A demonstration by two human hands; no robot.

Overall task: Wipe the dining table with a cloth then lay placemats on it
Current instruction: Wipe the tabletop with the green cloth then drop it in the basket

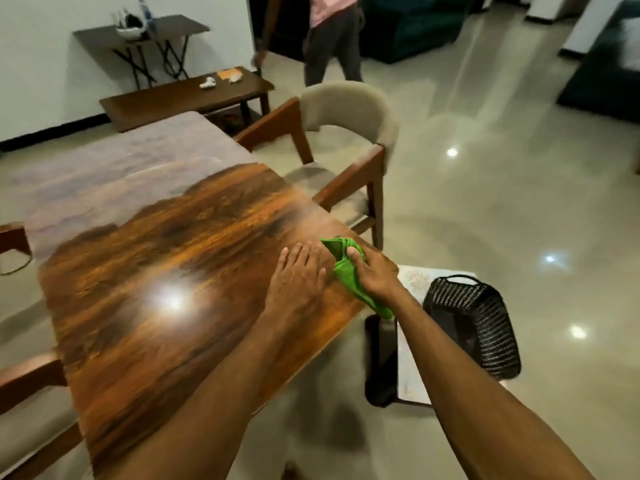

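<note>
A glossy wooden dining table point(166, 237) fills the left and middle of the head view. My right hand point(372, 273) is shut on a bunched green cloth point(346, 268) at the table's right edge, near the corner. My left hand point(299, 278) lies flat on the tabletop just left of the cloth, fingers spread and holding nothing. No placemats are in view.
A padded wooden chair point(346, 140) stands at the table's right side. A black woven basket point(474, 323) sits on a small stand point(412, 362) to my right. More chair arms show at left. A low table point(187, 95) and a person point(329, 36) are at the back.
</note>
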